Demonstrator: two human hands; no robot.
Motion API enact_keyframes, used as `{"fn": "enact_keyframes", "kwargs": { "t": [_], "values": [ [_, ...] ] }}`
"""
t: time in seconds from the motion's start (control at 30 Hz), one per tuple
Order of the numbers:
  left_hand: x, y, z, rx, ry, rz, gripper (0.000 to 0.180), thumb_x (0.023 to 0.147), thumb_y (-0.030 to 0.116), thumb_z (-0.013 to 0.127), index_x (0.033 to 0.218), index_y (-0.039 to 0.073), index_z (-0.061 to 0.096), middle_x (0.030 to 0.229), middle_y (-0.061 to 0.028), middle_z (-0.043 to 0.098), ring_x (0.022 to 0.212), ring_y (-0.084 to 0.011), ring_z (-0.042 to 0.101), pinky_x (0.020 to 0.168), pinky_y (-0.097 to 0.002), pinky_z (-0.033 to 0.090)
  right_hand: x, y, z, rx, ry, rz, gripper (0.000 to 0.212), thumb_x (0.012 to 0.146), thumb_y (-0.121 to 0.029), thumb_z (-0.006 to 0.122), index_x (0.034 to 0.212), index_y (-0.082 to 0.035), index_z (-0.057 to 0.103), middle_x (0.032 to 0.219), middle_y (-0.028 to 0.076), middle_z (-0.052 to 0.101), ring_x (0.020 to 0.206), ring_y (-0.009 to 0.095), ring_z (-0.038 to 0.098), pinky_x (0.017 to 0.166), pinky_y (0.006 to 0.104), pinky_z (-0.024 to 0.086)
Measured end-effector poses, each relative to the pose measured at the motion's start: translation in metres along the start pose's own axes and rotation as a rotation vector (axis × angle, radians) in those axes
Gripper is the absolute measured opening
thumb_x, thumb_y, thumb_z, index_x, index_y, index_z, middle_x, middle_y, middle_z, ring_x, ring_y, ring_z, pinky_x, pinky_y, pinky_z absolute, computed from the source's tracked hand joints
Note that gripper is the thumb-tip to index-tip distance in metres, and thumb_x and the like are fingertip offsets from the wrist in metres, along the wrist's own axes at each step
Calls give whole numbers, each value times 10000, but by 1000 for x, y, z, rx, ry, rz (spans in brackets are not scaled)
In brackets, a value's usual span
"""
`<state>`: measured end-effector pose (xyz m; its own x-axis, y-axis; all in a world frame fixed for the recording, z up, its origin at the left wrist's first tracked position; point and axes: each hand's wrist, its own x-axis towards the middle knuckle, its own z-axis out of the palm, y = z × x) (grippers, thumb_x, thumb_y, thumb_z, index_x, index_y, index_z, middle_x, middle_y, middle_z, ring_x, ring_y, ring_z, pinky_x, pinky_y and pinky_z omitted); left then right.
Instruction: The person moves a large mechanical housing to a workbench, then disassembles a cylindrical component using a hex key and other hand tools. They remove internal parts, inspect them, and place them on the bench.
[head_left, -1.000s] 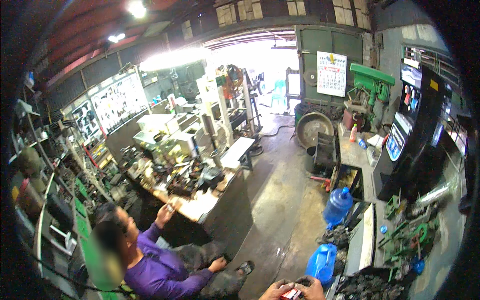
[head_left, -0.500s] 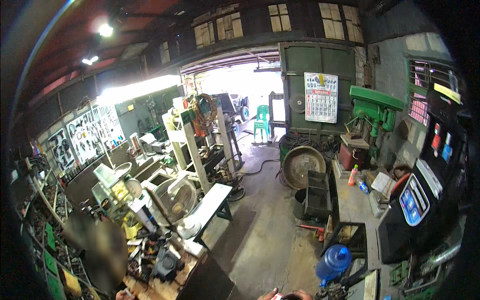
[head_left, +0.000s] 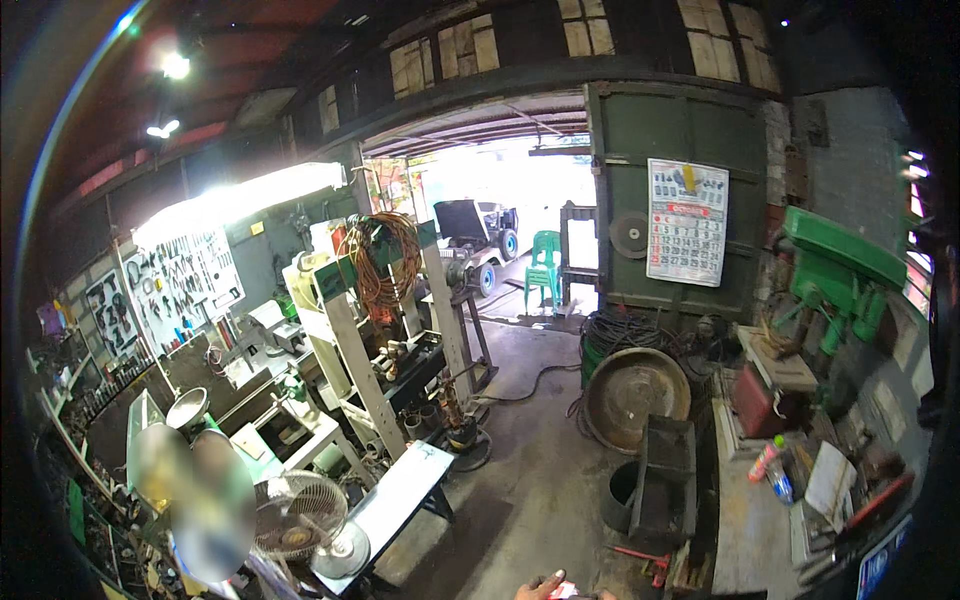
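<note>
At the bottom edge, just right of centre, my left hand (head_left: 538, 587) shows only its thumb and a few fingers. They are closed on a small red and white thing (head_left: 564, 590), perhaps a small packet; the lower edge cuts it off, so its kind is unclear. Beside it, only a sliver of my right hand (head_left: 606, 596) enters the picture, and its fingers are hidden. Whether it also touches the red and white thing cannot be seen.
Left stand a blurred person (head_left: 205, 500), a fan (head_left: 300, 515), a white-topped bench (head_left: 415, 480) and a steel frame (head_left: 345, 350). Right are a round metal pan (head_left: 637, 400), a metal trough (head_left: 668, 470), a red tool (head_left: 655, 565) on the floor, a workbench (head_left: 740, 500) and a green drill press (head_left: 840, 260).
My view has moved forward toward the doorway. The blue water jug, the cluttered tabletop and another hand at lower left have left the picture. My left hand still grips the red and white thing.
</note>
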<state>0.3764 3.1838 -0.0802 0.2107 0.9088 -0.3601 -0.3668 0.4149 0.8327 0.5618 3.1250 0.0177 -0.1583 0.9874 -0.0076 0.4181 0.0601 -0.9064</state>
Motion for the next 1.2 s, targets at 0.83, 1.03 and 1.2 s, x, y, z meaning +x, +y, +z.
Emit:
{"fn": "enact_keyframes", "kwargs": {
  "t": [0.83,1.03,1.2],
  "values": [
    [723,435,-20,204,19,97,341,990,339,759,996,33,611,725,-43,675,573,-119,610,486,-272,459,844,37,-106,221,145,-47,315,922,-282,800,983,17,720,879,152,713,814,242,679,760,393,531],
    [941,443,-47,182,33,55,342,1007,326,736,1044,14,600,753,-66,676,576,-143,620,481,-282,469,1048,65,-125,166,311,6,288,858,-272,857,952,-24,746,878,146,704,816,271,698,759,386,541],
    [1087,484,-65,-60,150,40,630,1005,316,727,1421,-81,467,821,-123,687,618,-194,659,491,-324,505,1237,49,-157,-51,180,-210,273,831,-274,860,881,-40,728,863,164,663,769,386,664,676,444,532]
  ]
}}
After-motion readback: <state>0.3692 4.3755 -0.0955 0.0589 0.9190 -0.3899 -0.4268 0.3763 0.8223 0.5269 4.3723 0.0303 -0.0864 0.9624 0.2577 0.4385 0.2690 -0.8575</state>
